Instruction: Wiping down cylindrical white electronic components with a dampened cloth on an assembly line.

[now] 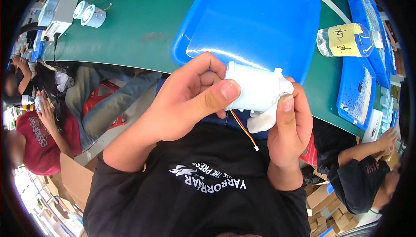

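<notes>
Between my two hands, over the near edge of the blue tray, is a white plastic cylindrical housing (253,86) lying on its side. My left hand (190,91) grips its left end, thumb on the near side and fingers curled behind. My right hand (291,124) pinches a white cloth (264,119) against the housing's right end, and part of the cloth hangs below. From under the housing dangles a thin red, yellow and black cable (243,127) with a small white connector at its tip.
A large blue tray (255,16) lies on the green table (138,24). To its right are a clear bottle with a yellow label (344,40) and a blue bin of small white pieces (357,91). Two white housings (93,16) stand far left. People sit on both sides.
</notes>
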